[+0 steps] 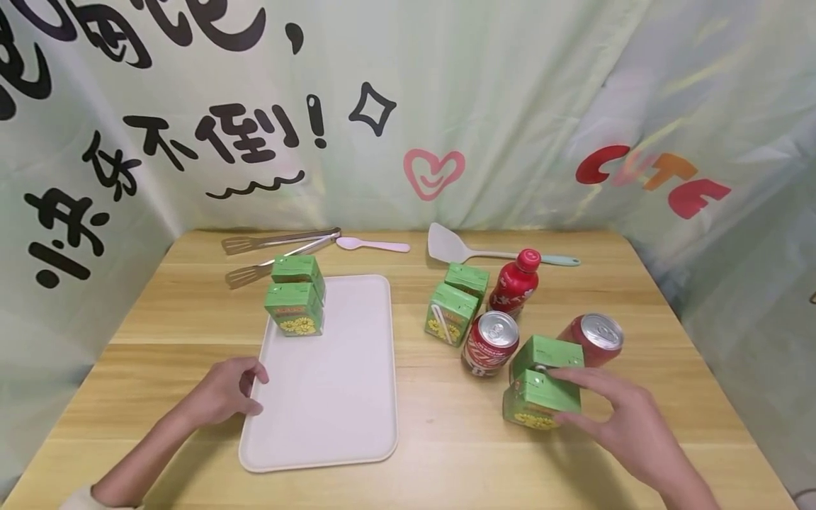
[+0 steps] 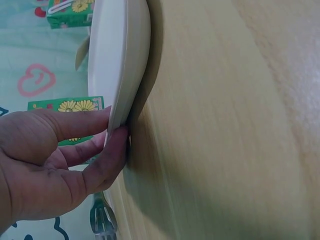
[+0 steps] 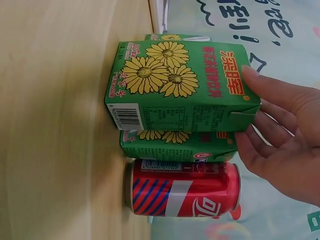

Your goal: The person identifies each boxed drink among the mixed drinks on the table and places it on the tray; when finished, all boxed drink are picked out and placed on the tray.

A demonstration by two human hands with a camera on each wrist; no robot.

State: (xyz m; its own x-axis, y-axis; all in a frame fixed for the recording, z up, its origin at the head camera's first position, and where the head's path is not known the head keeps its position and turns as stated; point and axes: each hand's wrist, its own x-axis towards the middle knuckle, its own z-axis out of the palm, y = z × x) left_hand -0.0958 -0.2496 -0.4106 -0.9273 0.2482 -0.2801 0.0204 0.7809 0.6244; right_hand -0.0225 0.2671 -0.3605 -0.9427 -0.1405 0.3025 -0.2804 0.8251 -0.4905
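My left hand (image 1: 219,393) pinches the left rim of a pale rectangular tray (image 1: 328,404); in the left wrist view the thumb and fingers (image 2: 107,155) close on that edge. Two green drink cartons (image 1: 296,319) stand at the tray's far left corner. On the right, my right hand (image 1: 631,425) holds the nearer of another pair of green drink cartons (image 1: 535,404) by its top end. The right wrist view shows its yellow flower print (image 3: 167,72), with the second carton (image 3: 180,147) close behind. A red soda can (image 3: 185,192) is just beyond them.
Between tray and right hand stand two more green cartons (image 1: 449,315), a red bottle (image 1: 515,283) and another red can (image 1: 489,347). Metal tongs (image 1: 287,255), a lilac spoon (image 1: 376,245) and a spatula (image 1: 452,248) lie along the back, before a printed curtain (image 1: 510,106).
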